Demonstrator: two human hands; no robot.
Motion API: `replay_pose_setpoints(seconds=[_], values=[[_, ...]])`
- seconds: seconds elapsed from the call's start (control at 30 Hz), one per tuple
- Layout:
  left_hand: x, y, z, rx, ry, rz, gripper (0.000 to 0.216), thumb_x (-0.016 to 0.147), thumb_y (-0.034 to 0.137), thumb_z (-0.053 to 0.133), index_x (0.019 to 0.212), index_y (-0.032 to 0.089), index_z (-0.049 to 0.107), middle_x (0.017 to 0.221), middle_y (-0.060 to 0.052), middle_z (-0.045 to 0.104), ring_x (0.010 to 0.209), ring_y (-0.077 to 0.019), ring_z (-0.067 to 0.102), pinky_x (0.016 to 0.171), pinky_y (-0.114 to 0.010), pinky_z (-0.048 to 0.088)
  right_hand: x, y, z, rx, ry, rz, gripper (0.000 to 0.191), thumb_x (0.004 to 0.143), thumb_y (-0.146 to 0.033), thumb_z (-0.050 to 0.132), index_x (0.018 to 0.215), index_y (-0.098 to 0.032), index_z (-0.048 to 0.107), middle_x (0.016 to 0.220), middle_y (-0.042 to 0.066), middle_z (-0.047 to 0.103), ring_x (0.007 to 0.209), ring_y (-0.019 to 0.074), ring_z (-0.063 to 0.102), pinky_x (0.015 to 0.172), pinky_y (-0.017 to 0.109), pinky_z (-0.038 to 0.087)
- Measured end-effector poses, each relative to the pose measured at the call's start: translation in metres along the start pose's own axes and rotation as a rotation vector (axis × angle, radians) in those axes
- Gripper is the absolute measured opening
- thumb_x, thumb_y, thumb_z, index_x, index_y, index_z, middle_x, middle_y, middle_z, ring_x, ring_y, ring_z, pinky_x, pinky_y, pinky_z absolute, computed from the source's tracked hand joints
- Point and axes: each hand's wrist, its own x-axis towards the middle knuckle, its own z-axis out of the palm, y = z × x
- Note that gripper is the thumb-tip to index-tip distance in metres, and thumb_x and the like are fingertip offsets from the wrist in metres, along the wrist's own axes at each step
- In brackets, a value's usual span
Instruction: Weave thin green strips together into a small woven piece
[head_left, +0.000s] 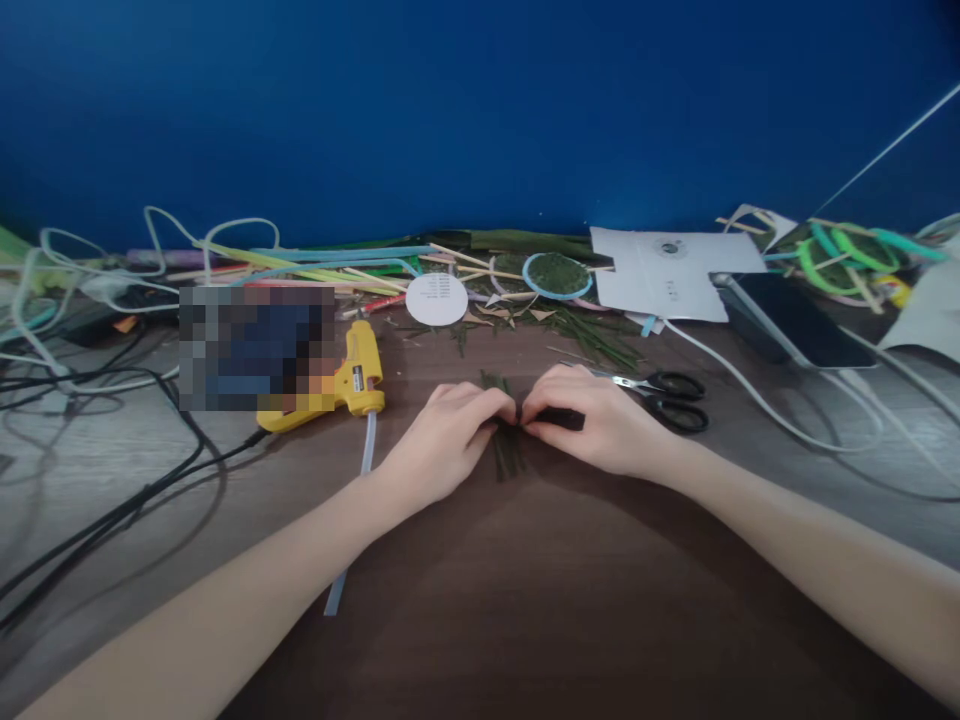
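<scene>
Blue wall [480, 110] behind, brown desk [525, 620] under the grip. Left hand [439, 445] and right hand [607, 422] meet mid-desk: left grip narrow, holding the green stems; right grip pinched narrow, tips seemingly on the bundle's right edge; dark bit between its fingers too unclear to name. White card [667, 285] beyond the right grip, phone [802, 320] farther right. Yellow glue gun [365, 350] left of the left grip. Scissors [655, 390] just past the right hand. Round white tag [437, 300] beyond the left grip. Green stems [504, 462] right between the two grips, loose ends poking out toward the person. Step looks like gathering or binding the bundle at its middle; next move likely calls for keeping the left pinch firm while right fingertips work the join.
</scene>
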Motion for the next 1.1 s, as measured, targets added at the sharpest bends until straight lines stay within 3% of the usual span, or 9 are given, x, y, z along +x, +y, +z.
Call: replay_pose_setpoints(seconds=[0.37, 0.83, 1.1], values=[[0.0014, 0.0001, 0.0009, 0.018, -0.007, -0.013, 0.018, 0.079, 0.005, 0.045, 0.088, 0.021, 0.05, 0.086, 0.001, 0.059, 0.085, -0.0161, 0.053, 0.083, -0.032, 0.039, 0.0001, -0.0012, 0.0029, 0.054, 0.06, 0.133, 0.004, 0.078, -0.016, 0.056, 0.076, -0.019, 0.058, 0.078, 0.003, 0.062, 0.076, 0.0157, 0.055, 0.071, 0.029, 0.043], [0.0087, 0.0084, 0.0004, -0.064, 0.041, -0.127, 0.004, 0.083, 0.019, 0.054, 0.082, 0.019, 0.05, 0.08, 0.002, 0.06, 0.08, -0.0155, 0.053, 0.078, -0.031, 0.039, 0.006, -0.006, 0.007, 0.086, 0.164, 0.11, 0.009, 0.078, -0.011, 0.055, 0.075, -0.019, 0.052, 0.075, 0.001, 0.056, 0.076, 0.0156, 0.048, 0.069, 0.029, 0.038], [0.0076, 0.005, 0.0045, 0.03, 0.061, -0.083, 0.002, 0.084, 0.017, 0.053, 0.084, 0.019, 0.052, 0.08, 0.001, 0.059, 0.079, -0.0154, 0.052, 0.077, -0.03, 0.039, 0.0072, -0.0077, 0.0074, 0.112, 0.176, 0.159, 0.011, 0.077, -0.013, 0.058, 0.074, -0.02, 0.051, 0.075, 0.0, 0.056, 0.076, 0.0151, 0.05, 0.068, 0.028, 0.038]])
